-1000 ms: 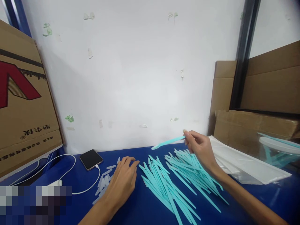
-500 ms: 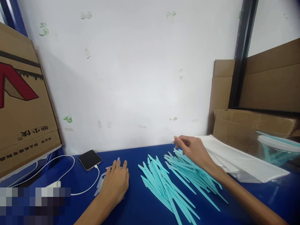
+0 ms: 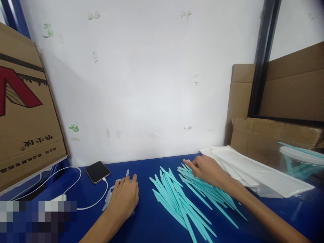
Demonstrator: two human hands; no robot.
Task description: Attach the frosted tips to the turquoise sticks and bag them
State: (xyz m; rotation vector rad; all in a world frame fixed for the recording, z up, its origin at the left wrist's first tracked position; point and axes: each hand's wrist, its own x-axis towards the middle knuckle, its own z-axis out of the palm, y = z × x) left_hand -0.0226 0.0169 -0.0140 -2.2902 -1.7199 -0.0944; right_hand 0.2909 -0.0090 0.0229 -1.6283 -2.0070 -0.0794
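Note:
Two heaps of thin turquoise plastic sticks (image 3: 177, 200) lie on the blue table (image 3: 149, 226). My right hand (image 3: 205, 168) rests on the far end of the right heap (image 3: 215, 195), fingers stretched out and touching the sticks. My left hand (image 3: 124, 197) lies palm down, fingers flat, on a small pile of clear plastic caps (image 3: 111, 195) left of the sticks. Neither hand holds anything that I can see.
A black phone (image 3: 98, 171) on a white cable (image 3: 76, 189) lies at the back left. A big cardboard box (image 3: 25, 108) stands at the left. White plastic bags (image 3: 253, 172), cardboard (image 3: 273, 135) and a clear tub (image 3: 301, 162) with turquoise sticks are at the right.
My right hand held one turquoise stick up a second ago; the stick is gone from it and the hand has dropped onto the right heap. My left hand shifted slightly left onto the caps.

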